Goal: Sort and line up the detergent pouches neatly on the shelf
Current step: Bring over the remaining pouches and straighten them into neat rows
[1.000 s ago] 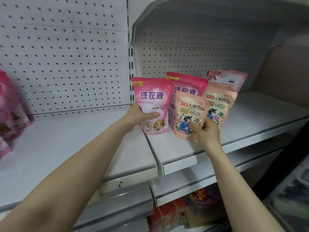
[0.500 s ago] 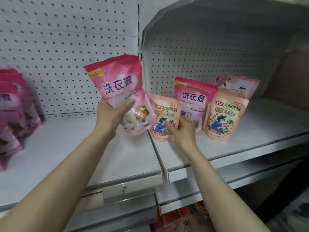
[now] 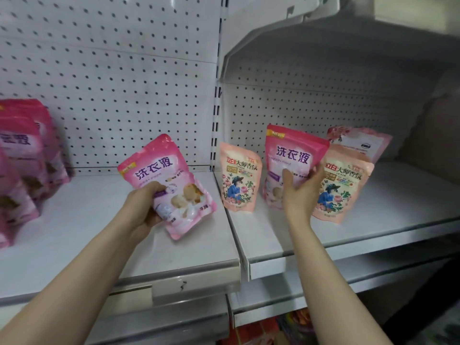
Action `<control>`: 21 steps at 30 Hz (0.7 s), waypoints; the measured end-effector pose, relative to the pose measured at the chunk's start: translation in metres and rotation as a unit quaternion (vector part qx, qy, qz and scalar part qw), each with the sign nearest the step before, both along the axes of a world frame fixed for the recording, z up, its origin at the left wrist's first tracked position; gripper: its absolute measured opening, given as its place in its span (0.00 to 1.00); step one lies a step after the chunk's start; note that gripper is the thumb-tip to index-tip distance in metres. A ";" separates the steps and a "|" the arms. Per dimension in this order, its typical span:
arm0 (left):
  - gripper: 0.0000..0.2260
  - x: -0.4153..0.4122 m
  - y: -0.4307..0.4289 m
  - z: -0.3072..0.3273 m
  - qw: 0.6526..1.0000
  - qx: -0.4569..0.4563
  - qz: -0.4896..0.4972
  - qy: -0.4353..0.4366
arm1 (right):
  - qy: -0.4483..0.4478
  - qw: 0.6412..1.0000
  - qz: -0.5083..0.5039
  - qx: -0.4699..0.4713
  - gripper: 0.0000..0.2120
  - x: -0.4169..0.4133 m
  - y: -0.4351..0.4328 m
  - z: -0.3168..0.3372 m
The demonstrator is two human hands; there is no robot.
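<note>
My left hand [image 3: 143,207] grips a bright pink pouch [image 3: 159,170], tilted, just above the left shelf board [image 3: 82,220]. On the right shelf board [image 3: 273,232] a peach floral pouch [image 3: 239,179] stands alone by the divider. My right hand [image 3: 300,189] wraps its fingers around a second bright pink pouch [image 3: 295,153] standing there. Beside it on the right is another peach floral pouch [image 3: 344,183], and a pale pink pouch [image 3: 361,144] leans behind that one. A group of bright pink pouches [image 3: 22,158] stands at the far left.
White pegboard [image 3: 124,83] backs both shelf bays, split by a slotted upright [image 3: 216,125]. An upper shelf [image 3: 373,28] overhangs the right bay. Lower shelves and colourful packaged goods [image 3: 261,329] show beneath.
My left hand has lowered its pink pouch toward the left shelf board. My right hand has let go of the peach floral pouch, now standing alone, and taken hold of the pink pouch beside it.
</note>
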State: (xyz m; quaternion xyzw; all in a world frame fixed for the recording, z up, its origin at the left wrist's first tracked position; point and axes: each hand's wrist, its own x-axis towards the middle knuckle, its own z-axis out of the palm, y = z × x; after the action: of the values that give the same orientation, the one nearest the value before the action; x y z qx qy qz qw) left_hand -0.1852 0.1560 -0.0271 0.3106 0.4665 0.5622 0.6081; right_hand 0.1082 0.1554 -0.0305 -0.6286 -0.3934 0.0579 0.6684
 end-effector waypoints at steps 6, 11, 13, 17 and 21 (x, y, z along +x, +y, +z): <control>0.12 0.006 -0.015 -0.005 0.995 0.080 -0.035 0.038 | -0.017 0.997 0.048 -0.066 0.21 0.017 0.014 -0.001; 0.19 0.001 -0.031 -0.003 0.988 0.131 -0.014 0.080 | -0.009 0.997 0.066 -0.044 0.12 0.016 0.016 -0.003; 0.19 -0.006 -0.039 -0.001 0.986 0.146 -0.008 0.082 | -0.003 0.999 0.034 -0.031 0.14 0.014 0.009 -0.001; 0.18 -0.022 -0.053 0.004 0.981 0.174 -0.001 0.082 | -0.018 0.999 -0.006 0.028 0.12 0.006 -0.020 0.014; 0.15 -0.039 -0.064 0.010 0.978 0.194 0.000 0.077 | -0.066 0.995 0.001 0.073 0.19 -0.012 -0.058 0.039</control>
State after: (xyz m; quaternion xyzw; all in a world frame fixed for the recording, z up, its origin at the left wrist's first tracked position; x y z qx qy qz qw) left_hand -0.2239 0.0924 -0.0175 0.4647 0.3941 0.6165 0.4986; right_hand 0.0961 0.0971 0.0088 -0.5803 -0.4402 -0.0120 0.6851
